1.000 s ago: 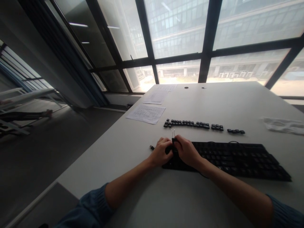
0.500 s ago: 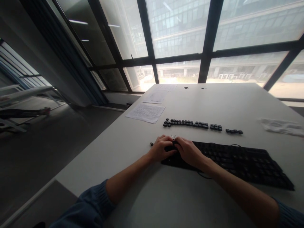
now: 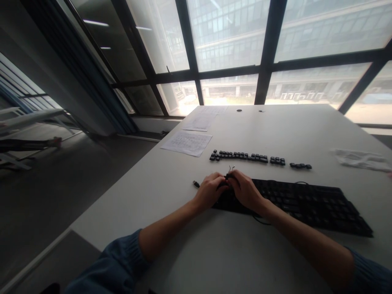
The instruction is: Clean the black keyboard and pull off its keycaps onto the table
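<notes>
The black keyboard point(image 3: 306, 204) lies slantwise on the white table, its left end under my hands. Two thin wire prongs of a keycap puller point(image 3: 231, 168) stick up above my fingertips. A small black part shows just below the prongs. My right hand point(image 3: 246, 192) is closed around the puller, its thumb and fingers pinched together. My left hand point(image 3: 210, 190) is closed too, its fingertips meeting the right ones at the black part; what exactly it grips is hidden. Behind the keyboard stand rows of loose black keycaps point(image 3: 241, 156). A USB plug point(image 3: 196, 184) lies left of my left hand.
Printed paper sheets point(image 3: 186, 143) lie at the table's left edge. A white cloth point(image 3: 363, 159) is at the right. The keyboard cable point(image 3: 260, 220) loops out at the front. Large windows point(image 3: 229, 36) rise behind the table point(image 3: 190, 253).
Both hands have shifted slightly right and up over the keyboard, and the puller's prongs have moved with them. The keyboard has shifted slightly left and up in view, and the keycap rows look unchanged.
</notes>
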{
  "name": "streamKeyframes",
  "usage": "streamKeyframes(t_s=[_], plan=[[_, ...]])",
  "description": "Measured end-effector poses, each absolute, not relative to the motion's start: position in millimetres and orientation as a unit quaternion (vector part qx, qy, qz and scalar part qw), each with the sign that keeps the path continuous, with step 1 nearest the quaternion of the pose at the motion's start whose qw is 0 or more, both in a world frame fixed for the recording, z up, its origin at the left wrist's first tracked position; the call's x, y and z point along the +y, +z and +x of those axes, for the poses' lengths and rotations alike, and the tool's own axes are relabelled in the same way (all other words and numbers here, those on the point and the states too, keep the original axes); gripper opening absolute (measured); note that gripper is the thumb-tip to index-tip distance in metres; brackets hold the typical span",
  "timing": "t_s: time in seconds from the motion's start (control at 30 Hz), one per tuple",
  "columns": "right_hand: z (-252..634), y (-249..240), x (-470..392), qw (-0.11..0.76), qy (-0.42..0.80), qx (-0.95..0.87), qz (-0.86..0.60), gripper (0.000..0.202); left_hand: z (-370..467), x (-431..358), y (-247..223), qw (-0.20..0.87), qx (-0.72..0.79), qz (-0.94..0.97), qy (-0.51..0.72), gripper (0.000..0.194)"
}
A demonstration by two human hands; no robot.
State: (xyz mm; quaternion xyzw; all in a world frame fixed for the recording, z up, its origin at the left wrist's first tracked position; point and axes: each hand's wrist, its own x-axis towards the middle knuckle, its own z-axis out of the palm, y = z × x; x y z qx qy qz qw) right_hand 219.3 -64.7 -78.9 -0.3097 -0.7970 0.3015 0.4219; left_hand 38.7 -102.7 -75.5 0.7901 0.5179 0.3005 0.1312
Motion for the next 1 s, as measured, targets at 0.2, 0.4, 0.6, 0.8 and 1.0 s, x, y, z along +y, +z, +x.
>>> streamKeyframes(t_s=[0.2,0.4,0.6,0.8,1.0], plan=[[214.7,-79.7,-63.1,0.392,0.296,-0.807,-0.328,0.012,37.6,-102.8,-82.0,0.108,0.543,0.763,0.334,0.012],[215.3,-80.8,-59.0,0.392,0.337,-0.781,-0.350,0.012,33.2,-101.8,-83.9,0.090,0.511,0.769,0.372,0.027],[215.7,-79.2,-56.0,0.413,0.354,-0.758,-0.359,0.011,35.4,-105.8,-70.7,0.019,0.466,0.835,0.293,0.018],[214.0,-82.3,-51.3,0.464,0.384,-0.705,-0.375,0.011,16.4,-66.4,-56.8,-0.035,0.530,0.775,0.343,0.017],[213.0,-84.9,-49.9,0.463,0.392,-0.701,-0.375,0.011,5.5,1.1,-70.5,-0.090,0.572,0.764,0.284,0.010]])
